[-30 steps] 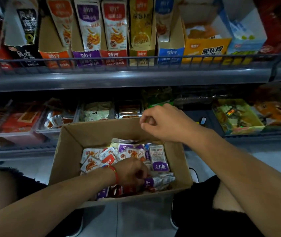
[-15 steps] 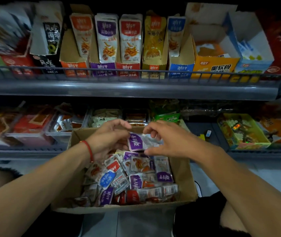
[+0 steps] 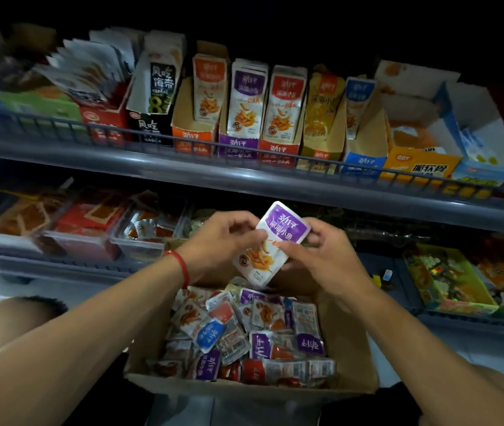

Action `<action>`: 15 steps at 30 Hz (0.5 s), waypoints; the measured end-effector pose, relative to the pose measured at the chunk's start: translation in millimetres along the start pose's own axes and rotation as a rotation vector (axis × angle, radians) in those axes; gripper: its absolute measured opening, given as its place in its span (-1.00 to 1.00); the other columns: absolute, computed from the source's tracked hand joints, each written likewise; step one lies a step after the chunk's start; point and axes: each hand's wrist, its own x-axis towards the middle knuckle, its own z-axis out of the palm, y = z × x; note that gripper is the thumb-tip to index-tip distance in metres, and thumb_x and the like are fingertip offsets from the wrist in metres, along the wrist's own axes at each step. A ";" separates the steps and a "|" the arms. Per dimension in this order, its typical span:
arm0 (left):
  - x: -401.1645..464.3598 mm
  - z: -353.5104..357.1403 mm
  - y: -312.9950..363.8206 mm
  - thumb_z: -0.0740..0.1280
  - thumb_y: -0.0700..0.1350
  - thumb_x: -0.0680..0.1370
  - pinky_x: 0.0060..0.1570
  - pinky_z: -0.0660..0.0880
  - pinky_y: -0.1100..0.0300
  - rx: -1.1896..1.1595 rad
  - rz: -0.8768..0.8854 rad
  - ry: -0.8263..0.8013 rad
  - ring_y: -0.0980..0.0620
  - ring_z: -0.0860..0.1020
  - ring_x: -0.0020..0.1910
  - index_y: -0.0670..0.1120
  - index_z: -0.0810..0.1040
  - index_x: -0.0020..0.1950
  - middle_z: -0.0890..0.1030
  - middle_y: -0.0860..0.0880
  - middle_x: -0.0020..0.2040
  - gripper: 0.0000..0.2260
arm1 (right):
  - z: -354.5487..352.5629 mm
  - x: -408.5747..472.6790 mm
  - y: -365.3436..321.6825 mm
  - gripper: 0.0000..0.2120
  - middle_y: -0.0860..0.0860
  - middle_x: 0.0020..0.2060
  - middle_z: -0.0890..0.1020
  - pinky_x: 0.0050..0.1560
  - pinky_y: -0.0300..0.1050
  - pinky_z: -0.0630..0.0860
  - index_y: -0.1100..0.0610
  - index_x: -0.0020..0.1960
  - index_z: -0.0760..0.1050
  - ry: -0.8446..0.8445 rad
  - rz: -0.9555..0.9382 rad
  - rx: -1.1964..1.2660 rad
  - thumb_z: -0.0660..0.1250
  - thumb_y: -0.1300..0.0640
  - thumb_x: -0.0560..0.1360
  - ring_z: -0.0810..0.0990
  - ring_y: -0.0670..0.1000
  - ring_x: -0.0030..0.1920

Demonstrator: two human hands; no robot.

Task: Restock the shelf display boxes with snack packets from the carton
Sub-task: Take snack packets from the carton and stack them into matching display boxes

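Dim store shelving backs both hands, left hand (image 3: 223,238) and right hand (image 3: 321,256), pinching a purple packet (image 3: 270,244), its long axis tilted up toward the purple display box (image 3: 238,146) directly above.

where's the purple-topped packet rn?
Head view, centre: the purple-topped packet is pinched between the left hand and right hand, above the carton, below the upper shelf rail.
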 end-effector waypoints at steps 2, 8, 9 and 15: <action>-3.2 -10.0 2.5 0.37 -0.11 0.60 0.00 0.64 0.09 0.056 0.070 0.014 0.06 0.70 -0.02 -0.07 0.62 0.03 0.72 -0.02 -0.03 -0.93 | 2.7 4.9 -9.9 -0.82 -0.01 -0.05 0.75 -0.15 -0.09 0.69 0.07 0.17 0.55 0.029 -0.038 -0.059 0.40 0.22 0.58 0.73 -0.02 -0.03; -1.6 -46.3 11.8 0.39 -0.02 0.58 0.00 0.66 0.03 0.162 0.209 0.138 0.13 0.68 -0.02 -0.04 0.62 0.05 0.71 0.04 -0.02 -0.88 | 4.6 34.5 -63.2 -0.92 -0.11 -0.17 0.69 -0.20 -0.27 0.56 -0.03 0.04 0.63 0.075 -0.210 -0.511 0.42 0.03 0.56 0.67 -0.14 -0.17; -0.4 -52.5 13.2 0.39 0.01 0.56 -0.01 0.65 -0.02 0.164 0.242 0.169 0.12 0.68 -0.03 -0.04 0.63 0.05 0.71 0.05 -0.04 -0.85 | 6.7 39.0 -74.3 -0.93 -0.14 -0.17 0.68 -0.21 -0.32 0.55 -0.04 0.03 0.62 0.059 -0.231 -0.573 0.43 0.03 0.55 0.65 -0.17 -0.16; 12.6 -74.9 33.4 0.45 -0.01 0.55 -0.14 0.66 -0.03 0.028 0.369 0.397 0.08 0.68 -0.14 -0.01 0.65 0.03 0.69 0.02 -0.15 -0.88 | 5.3 85.8 -135.1 -0.94 -0.16 -0.09 0.65 -0.19 -0.28 0.56 -0.10 -0.02 0.58 0.055 -0.354 -0.731 0.43 0.05 0.54 0.64 -0.17 -0.05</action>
